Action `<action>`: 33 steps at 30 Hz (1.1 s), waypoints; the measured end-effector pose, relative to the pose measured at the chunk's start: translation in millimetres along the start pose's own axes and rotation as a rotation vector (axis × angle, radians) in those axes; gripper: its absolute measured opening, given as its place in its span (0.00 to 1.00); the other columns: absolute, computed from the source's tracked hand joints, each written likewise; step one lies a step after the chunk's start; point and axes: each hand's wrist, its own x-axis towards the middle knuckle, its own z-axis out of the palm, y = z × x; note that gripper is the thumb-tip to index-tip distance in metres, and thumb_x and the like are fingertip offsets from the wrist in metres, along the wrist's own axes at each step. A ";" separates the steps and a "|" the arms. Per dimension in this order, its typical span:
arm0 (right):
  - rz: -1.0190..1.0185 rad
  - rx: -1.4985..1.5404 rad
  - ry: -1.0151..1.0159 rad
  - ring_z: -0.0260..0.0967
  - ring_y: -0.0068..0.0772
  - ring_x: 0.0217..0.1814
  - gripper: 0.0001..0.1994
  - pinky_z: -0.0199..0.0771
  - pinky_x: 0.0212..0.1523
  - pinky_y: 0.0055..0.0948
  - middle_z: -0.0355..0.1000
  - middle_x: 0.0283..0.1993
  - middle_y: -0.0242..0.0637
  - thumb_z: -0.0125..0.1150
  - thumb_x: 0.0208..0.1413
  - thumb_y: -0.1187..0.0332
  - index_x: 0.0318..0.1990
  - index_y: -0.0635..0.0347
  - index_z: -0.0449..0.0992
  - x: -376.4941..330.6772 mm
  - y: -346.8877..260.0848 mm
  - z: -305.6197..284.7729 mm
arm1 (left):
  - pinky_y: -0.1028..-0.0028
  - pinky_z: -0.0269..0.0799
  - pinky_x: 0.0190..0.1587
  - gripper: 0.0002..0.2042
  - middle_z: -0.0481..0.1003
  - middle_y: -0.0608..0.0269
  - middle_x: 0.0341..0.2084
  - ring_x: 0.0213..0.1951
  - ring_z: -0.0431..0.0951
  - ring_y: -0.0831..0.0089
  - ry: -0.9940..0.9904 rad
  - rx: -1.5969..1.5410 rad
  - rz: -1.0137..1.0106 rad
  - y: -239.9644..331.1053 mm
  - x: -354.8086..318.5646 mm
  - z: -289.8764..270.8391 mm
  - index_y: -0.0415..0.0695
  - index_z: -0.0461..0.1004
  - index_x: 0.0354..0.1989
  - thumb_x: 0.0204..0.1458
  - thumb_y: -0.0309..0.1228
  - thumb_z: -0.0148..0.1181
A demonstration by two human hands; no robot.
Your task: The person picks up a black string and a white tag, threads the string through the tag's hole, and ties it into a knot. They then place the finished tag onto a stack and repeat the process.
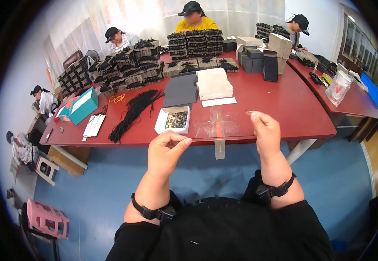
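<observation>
A very thin strand, too fine to see clearly, seemed to run between the two raised hands, in the air just before the near edge of the red table (pixel 284 104). The left hand (pixel 166 152) had its thumb and forefinger pressed together, pinching at one end. The right hand (pixel 265 130) was loosely curled with the fingertips near each other; I cannot tell if it really gripped the strand. Both wrists wore a black strap.

On the table just behind the hands lay a clear plastic sheet (pixel 217 126) with a small red tool (pixel 218 129) on it. A grey strip (pixel 220 148) hung over the table edge below it. To the left of the sheet stood a small white box (pixel 173 120) with dark small pieces inside, and further left lay a bundle of black strands (pixel 132 113). Behind were a dark grey stack (pixel 180 90) and a white stack (pixel 214 83) of cards. A teal box (pixel 82 105) stood near the left end. Other persons sat at the far side behind piles of packed cards (pixel 195 43).
</observation>
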 end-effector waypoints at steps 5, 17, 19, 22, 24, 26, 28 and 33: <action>0.070 -0.064 -0.343 0.58 0.13 0.21 0.10 0.56 0.21 0.12 0.68 0.24 0.28 0.54 0.59 0.68 0.41 0.67 0.76 -21.3 -0.5 35.7 | 0.78 0.67 0.38 0.06 0.73 0.64 0.29 0.34 0.72 0.77 -0.196 0.110 0.128 12.5 1.3 29.4 0.37 0.78 0.34 0.47 0.19 0.60; 0.285 -0.116 -0.562 0.66 0.15 0.22 0.11 0.63 0.20 0.16 0.74 0.27 0.31 0.54 0.59 0.66 0.41 0.64 0.76 -35.1 1.1 43.2 | 0.80 0.71 0.40 0.11 0.75 0.63 0.29 0.35 0.75 0.78 -0.107 -0.210 -0.119 -3.7 -0.7 30.8 0.34 0.72 0.42 0.49 0.16 0.57; 0.246 -0.180 -0.595 0.65 0.16 0.23 0.11 0.63 0.22 0.16 0.74 0.27 0.31 0.54 0.59 0.66 0.41 0.63 0.77 -34.3 3.0 40.3 | 0.80 0.71 0.40 0.13 0.75 0.63 0.29 0.35 0.75 0.78 -0.147 -0.215 -0.152 -3.5 -0.4 28.6 0.34 0.72 0.44 0.48 0.16 0.58; 0.103 -0.287 -0.639 0.66 0.19 0.25 0.09 0.66 0.28 0.20 0.74 0.27 0.32 0.55 0.58 0.67 0.39 0.63 0.77 -33.9 2.5 38.8 | 0.80 0.72 0.39 0.12 0.76 0.62 0.30 0.35 0.76 0.78 -0.210 -0.161 -0.182 -1.7 -1.5 28.0 0.34 0.73 0.43 0.47 0.17 0.60; 0.043 -0.369 -0.701 0.68 0.23 0.29 0.08 0.68 0.32 0.24 0.74 0.27 0.36 0.55 0.56 0.70 0.38 0.64 0.77 -33.2 -5.4 38.7 | 0.80 0.72 0.39 0.10 0.77 0.61 0.31 0.35 0.76 0.78 -0.203 -0.106 -0.261 1.3 -2.7 27.9 0.34 0.75 0.39 0.47 0.17 0.60; -0.017 -0.398 -0.709 0.69 0.24 0.29 0.08 0.68 0.33 0.25 0.74 0.28 0.38 0.55 0.55 0.70 0.37 0.64 0.77 -33.3 -10.2 39.2 | 0.80 0.72 0.38 0.08 0.77 0.62 0.31 0.34 0.75 0.79 -0.195 -0.082 -0.247 -0.4 -2.2 27.3 0.35 0.76 0.36 0.47 0.17 0.61; -0.078 -0.427 -0.715 0.69 0.26 0.30 0.08 0.69 0.33 0.26 0.74 0.28 0.39 0.55 0.55 0.71 0.37 0.64 0.77 -32.2 -11.0 38.8 | 0.80 0.71 0.37 0.06 0.77 0.63 0.30 0.33 0.75 0.79 -0.187 -0.058 -0.233 -0.4 -1.4 27.4 0.36 0.77 0.33 0.46 0.18 0.61; 0.004 -0.430 -0.725 0.67 0.23 0.28 0.09 0.67 0.32 0.23 0.74 0.27 0.37 0.54 0.56 0.69 0.40 0.64 0.77 -31.6 -3.0 36.8 | 0.78 0.70 0.34 0.03 0.75 0.63 0.26 0.29 0.74 0.78 -0.118 0.320 0.102 0.7 -2.1 30.6 0.37 0.77 0.26 0.42 0.18 0.63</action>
